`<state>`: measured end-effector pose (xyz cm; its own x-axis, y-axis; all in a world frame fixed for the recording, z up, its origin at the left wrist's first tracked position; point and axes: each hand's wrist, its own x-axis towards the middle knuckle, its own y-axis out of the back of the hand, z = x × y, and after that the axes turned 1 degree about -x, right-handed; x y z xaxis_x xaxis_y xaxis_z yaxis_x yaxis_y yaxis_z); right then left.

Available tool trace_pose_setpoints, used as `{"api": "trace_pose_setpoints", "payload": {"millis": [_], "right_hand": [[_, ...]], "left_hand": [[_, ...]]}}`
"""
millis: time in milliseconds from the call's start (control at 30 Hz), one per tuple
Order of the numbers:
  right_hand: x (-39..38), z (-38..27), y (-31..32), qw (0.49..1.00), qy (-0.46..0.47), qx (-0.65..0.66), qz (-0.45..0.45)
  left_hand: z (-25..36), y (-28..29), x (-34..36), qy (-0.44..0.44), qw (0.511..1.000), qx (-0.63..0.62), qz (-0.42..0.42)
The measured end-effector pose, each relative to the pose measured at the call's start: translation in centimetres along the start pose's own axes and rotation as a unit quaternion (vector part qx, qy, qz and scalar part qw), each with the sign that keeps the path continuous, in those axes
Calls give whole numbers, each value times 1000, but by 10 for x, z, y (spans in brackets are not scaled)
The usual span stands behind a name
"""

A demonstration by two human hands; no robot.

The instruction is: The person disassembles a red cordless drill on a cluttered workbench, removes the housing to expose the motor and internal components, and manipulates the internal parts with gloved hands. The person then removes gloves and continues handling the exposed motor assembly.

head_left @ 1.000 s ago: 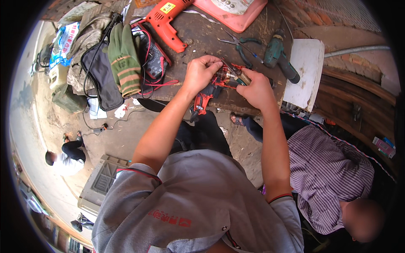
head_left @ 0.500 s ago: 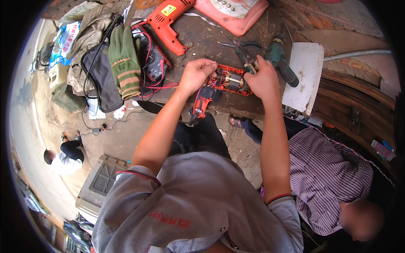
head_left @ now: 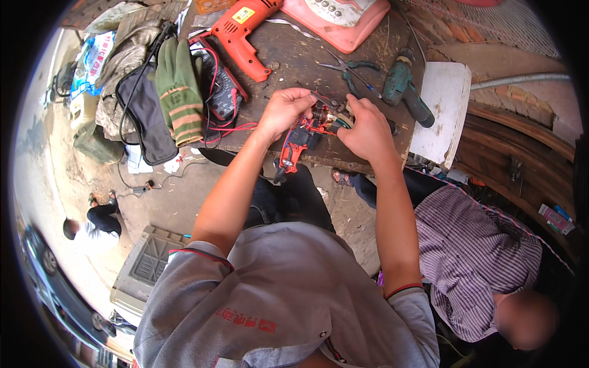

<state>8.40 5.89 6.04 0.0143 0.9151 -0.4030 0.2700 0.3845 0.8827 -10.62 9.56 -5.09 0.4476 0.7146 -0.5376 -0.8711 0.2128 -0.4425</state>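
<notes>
An opened power tool [head_left: 296, 150] with a red housing, black switch and exposed motor parts lies near the table's front edge. Over its upper end my left hand [head_left: 283, 113] is closed in a pinch; what its fingertips hold is too small to name. My right hand [head_left: 370, 132] is closed around pliers [head_left: 331, 103], whose dark jaws point left to the left fingertips. Part of the motor is hidden beneath the pliers and the right hand. Beyond the right hand lie open needle-nose pliers [head_left: 345, 66] and a slim screwdriver [head_left: 370, 88].
On the dark table [head_left: 294, 52] are an orange-red drill [head_left: 242, 38], a multimeter [head_left: 226, 92] with red leads, green gloves [head_left: 178, 92], a teal cordless tool [head_left: 402, 83] and a red-and-white device [head_left: 340, 18]. A person in a checked shirt [head_left: 475, 245] is at the right.
My right hand has moved left and slightly nearer, bringing the pliers over the motor to the left fingertips. My left hand stays nearly in place. A dark car has appeared at far left.
</notes>
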Motion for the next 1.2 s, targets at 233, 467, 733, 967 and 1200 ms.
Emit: {"api": "trace_pose_setpoints", "payload": {"millis": [233,467,733,967,1200], "right_hand": [[-1,0,-2,999,21,-16,18],[-3,-1,-3,1000,20,-8,16],[-1,3,-2,1000,15,16,-3],[2,9,-3,999,28,41,-17],[5,9,0,997,27,67,-31]], "left_hand": [[-5,2,2,0,1000,1,-14],[-7,4,3,-5,1000,3,-18],[-7,3,2,-6,1000,4,-8],[-6,4,3,3,1000,9,-11],[-9,5,4,-2,1000,7,-13]]}}
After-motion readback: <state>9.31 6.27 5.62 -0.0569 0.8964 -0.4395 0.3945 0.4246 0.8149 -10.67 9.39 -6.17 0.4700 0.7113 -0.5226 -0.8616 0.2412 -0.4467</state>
